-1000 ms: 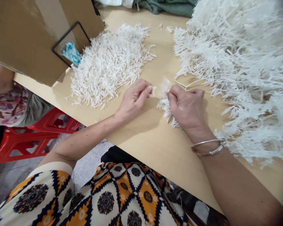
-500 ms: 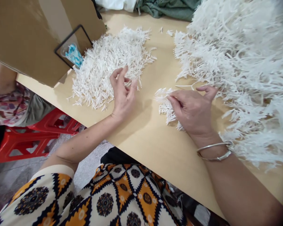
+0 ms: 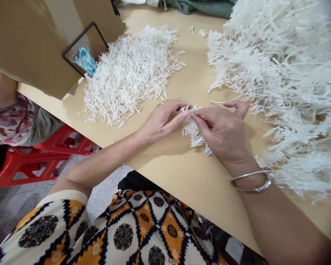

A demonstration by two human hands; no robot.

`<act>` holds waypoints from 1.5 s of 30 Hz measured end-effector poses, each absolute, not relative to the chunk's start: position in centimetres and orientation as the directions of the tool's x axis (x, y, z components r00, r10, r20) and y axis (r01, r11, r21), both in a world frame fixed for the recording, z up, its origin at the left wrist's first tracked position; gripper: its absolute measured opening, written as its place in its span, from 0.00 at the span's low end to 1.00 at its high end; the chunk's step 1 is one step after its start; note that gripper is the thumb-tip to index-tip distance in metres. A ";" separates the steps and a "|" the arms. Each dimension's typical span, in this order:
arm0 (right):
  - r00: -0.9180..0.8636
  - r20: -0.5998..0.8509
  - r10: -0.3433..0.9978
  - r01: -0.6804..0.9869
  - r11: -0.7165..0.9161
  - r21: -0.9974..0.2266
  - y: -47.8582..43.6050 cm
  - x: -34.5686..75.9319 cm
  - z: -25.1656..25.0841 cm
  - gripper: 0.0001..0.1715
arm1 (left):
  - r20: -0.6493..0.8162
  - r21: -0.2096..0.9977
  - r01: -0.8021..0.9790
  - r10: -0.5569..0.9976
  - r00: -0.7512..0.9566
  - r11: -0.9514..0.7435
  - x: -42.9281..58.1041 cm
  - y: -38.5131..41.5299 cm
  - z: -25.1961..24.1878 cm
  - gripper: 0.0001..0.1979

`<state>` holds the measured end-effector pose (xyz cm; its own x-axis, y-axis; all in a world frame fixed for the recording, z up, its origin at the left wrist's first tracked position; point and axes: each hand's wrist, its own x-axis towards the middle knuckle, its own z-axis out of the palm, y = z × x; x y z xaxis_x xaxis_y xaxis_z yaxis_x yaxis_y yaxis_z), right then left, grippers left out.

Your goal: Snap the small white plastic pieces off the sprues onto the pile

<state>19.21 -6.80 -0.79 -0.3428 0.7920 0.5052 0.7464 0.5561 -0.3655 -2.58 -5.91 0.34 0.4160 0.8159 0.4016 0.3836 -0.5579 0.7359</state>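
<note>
My right hand [image 3: 223,130] pinches a small white branched plastic piece [image 3: 193,109] between thumb and forefinger. On the other side of that piece, the thumb and fingers of my left hand [image 3: 165,119] close on its branched end. A small cluster of similar white pieces [image 3: 195,134] lies on the table just below the fingertips. A thin white stem [image 3: 217,102] sticks out beside the raised little finger of my right hand. Left of centre is a pile of small white pieces [image 3: 135,73]; a larger heap of longer white strands [image 3: 292,84] covers the right side.
A cardboard box [image 3: 44,44] stands at the back left, with a black wire frame [image 3: 68,49] and a clear cup with blue-and-white contents [image 3: 85,60] beside it. Green cloth [image 3: 198,6] lies at the far edge. Red stools [image 3: 30,165] and another person's arm [image 3: 1,88] are at left.
My left hand has moved right and down, away from the left pile, and now meets the piece at my right fingertips. My right hand has stayed nearly in place.
</note>
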 end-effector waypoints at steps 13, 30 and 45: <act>-0.339 0.492 0.802 0.734 0.553 -0.395 -6.7 19.4 -0.7 0.12 | 0.266 0.904 0.213 0.879 0.396 -0.370 -2.6 -5.9 0.7 0.19; -0.324 0.400 0.857 0.801 0.474 -0.367 -6.5 19.5 -0.5 0.12 | 0.246 0.862 0.293 0.846 0.472 -0.414 -2.6 -5.7 0.8 0.24; -0.138 0.352 0.926 0.837 0.299 -0.459 -4.7 20.0 -0.8 0.10 | 0.211 0.946 0.137 0.877 0.432 -0.295 -3.0 -5.6 0.4 0.22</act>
